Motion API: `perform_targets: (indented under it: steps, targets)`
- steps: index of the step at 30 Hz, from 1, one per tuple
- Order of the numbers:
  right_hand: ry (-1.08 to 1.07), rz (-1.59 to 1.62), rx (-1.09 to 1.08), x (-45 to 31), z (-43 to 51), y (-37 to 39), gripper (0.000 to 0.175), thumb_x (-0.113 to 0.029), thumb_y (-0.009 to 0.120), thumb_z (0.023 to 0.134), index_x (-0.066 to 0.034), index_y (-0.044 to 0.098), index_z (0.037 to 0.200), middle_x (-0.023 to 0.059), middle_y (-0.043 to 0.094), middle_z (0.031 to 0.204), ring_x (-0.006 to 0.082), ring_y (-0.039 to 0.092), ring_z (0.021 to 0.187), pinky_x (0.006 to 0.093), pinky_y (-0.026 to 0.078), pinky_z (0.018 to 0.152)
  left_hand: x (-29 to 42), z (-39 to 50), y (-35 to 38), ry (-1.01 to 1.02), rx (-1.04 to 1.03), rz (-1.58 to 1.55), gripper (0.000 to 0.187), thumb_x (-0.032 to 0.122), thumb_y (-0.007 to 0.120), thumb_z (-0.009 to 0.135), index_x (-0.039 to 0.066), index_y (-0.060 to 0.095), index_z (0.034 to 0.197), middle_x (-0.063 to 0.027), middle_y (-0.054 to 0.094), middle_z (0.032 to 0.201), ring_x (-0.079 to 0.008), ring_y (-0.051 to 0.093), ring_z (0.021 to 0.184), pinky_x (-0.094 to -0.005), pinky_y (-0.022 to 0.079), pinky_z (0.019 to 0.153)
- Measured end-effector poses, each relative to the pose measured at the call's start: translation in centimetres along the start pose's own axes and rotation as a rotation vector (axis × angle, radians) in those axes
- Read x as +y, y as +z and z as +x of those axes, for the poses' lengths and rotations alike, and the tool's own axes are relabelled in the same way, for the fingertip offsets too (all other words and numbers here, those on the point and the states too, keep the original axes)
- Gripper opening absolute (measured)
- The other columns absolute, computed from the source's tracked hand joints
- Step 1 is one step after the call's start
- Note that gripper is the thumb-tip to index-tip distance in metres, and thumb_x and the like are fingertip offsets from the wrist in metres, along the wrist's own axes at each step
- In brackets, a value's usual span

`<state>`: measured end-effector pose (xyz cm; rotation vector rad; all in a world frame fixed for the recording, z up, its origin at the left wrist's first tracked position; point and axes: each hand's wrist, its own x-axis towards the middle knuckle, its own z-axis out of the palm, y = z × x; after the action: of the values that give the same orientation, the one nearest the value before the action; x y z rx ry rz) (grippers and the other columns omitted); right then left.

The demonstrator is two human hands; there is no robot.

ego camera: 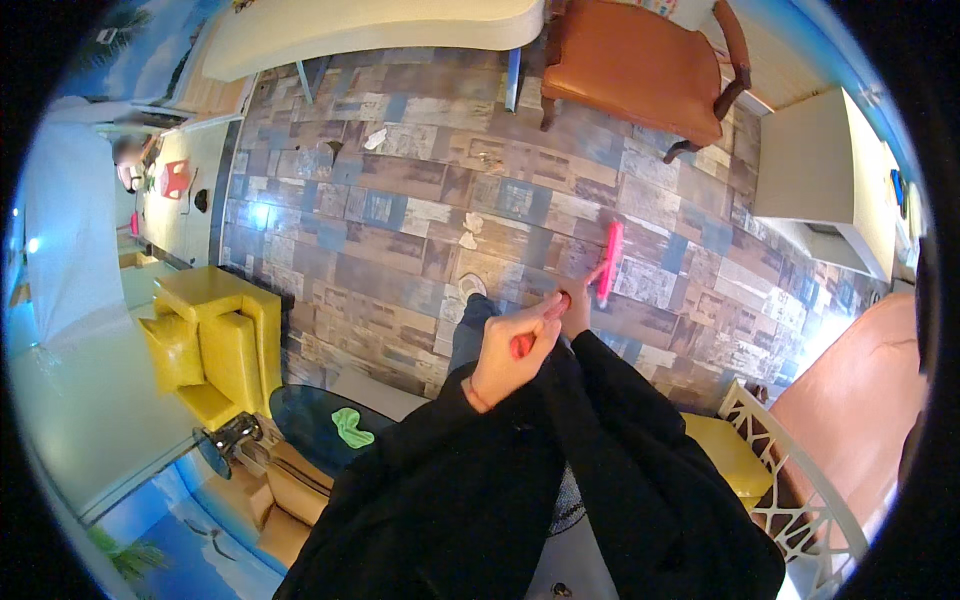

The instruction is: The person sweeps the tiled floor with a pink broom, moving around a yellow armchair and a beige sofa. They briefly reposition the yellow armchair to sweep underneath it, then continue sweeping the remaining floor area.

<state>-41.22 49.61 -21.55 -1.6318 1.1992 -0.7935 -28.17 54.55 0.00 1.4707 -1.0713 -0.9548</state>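
My left hand (510, 349) is closed around the upper end of a long-handled pink floor broom (611, 259), and the handle's reddish end shows inside the fist. Just beyond it, my right hand (576, 306) grips the same handle lower down. Most of the handle is hidden by the hands and foreshortened. The broom's narrow pink head lies at floor level, ahead and to the right of my hands. Crumpled whitish scraps (471, 229) lie on the patchwork wood-look floor (420, 259) to the left of the head. My shoe (471, 285) stands near these scraps.
A brown chair (634, 64) and pale table (375, 30) stand ahead. Another white scrap (376, 139) lies near the table. To the left are a yellow armchair (255, 330) and dark oval table (300, 412) bearing a green cloth (351, 429). A white cabinet (806, 165) stands right. A person (129, 161) appears far left.
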Motion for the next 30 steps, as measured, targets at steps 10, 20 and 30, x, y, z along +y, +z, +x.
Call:
perform_targets:
  steps: [10, 20, 30]
  targets:
    - [-0.073, 0.308, -0.324, -5.0, 9.2, 17.8, 0.03, -0.013, 0.067, 0.063, -0.0074, 0.038, 0.067, 0.0022, 0.038, 0.061, 0.0183, 0.041, 0.057, 0.0324, 0.031, 0.054, 1.9, 5.7, -13.0, 0.172, 0.025, 0.325, 0.016, 0.001, 0.066, 0.086, -0.004, 0.057, 0.073, -0.0183, 0.07, 0.089, -0.0283, 0.064, 0.068, -0.0325, 0.05, 0.061]
    - [-0.119, 0.18, -0.11, -13.7, 5.0, 21.1, 0.024, -0.003, 0.073, 0.071, -0.0057, 0.049, 0.075, 0.0034, 0.042, 0.064, 0.0171, 0.045, 0.06, 0.0304, 0.036, 0.055, 1.6, 2.6, -21.8, 0.23, 0.152, -0.068, 0.02, 0.002, 0.065, 0.088, 0.001, 0.062, 0.068, -0.0069, 0.067, 0.065, -0.0195, 0.062, 0.057, -0.0295, 0.051, 0.06]
    - [0.216, 0.505, -0.368, -13.9, 7.8, 33.2, 0.025, 0.011, 0.064, 0.073, -0.006, 0.046, 0.069, 0.0042, 0.041, 0.068, 0.0178, 0.043, 0.063, 0.0319, 0.037, 0.057, -1.4, 4.6, -30.8, 0.271, -0.141, 0.206, 0.03, 0.004, 0.07, 0.086, 0.005, 0.049, 0.064, -0.0094, 0.051, 0.061, -0.0291, 0.054, 0.056, -0.0371, 0.04, 0.052]
